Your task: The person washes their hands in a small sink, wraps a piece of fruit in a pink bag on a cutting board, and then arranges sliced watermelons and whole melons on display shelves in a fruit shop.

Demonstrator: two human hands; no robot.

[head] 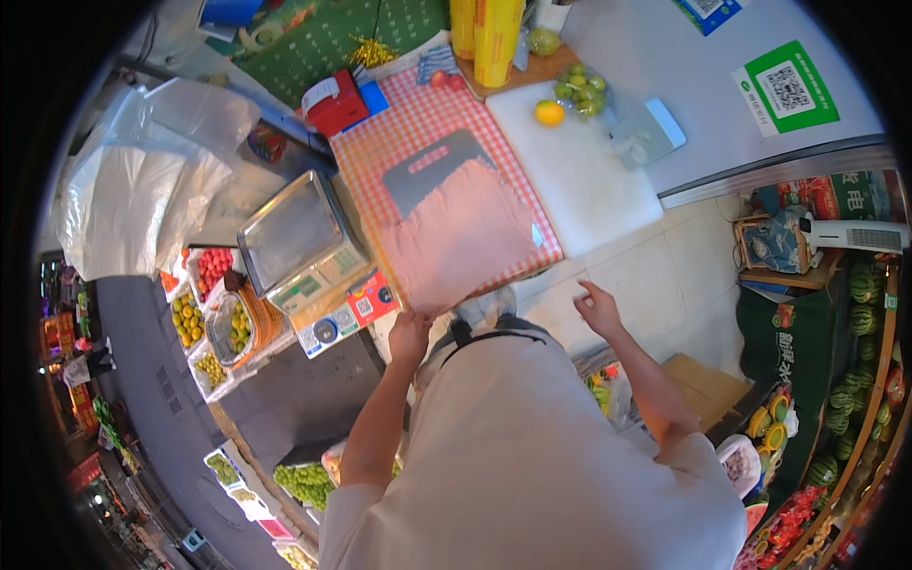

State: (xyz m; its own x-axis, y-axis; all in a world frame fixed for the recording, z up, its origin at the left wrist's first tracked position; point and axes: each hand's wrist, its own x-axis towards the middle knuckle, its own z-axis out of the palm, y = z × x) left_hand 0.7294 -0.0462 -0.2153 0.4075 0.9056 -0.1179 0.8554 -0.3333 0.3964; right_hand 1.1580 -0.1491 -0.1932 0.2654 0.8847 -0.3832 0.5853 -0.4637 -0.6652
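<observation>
A pink cloth (463,228) lies spread on a red-and-white checked tablecloth (420,100), partly over a grey cutting board (410,182) with a handle slot. At the cloth's near left corner, my left hand (409,338) pinches its edge between the fingers. My right hand (600,311) hangs over the tiled floor, right of the table, holding nothing, its fingers loosely bent and apart. Left of the cloth stands a weighing scale (296,231) with a metal pan.
A white board (598,192) bears an orange (548,112), a bag of green fruit (581,89) and a clear container (645,135). Yellow film rolls (493,50) and a red receipt printer (335,103) stand behind. Plastic bags (142,178) hang left. Watermelons (841,399) fill shelves right.
</observation>
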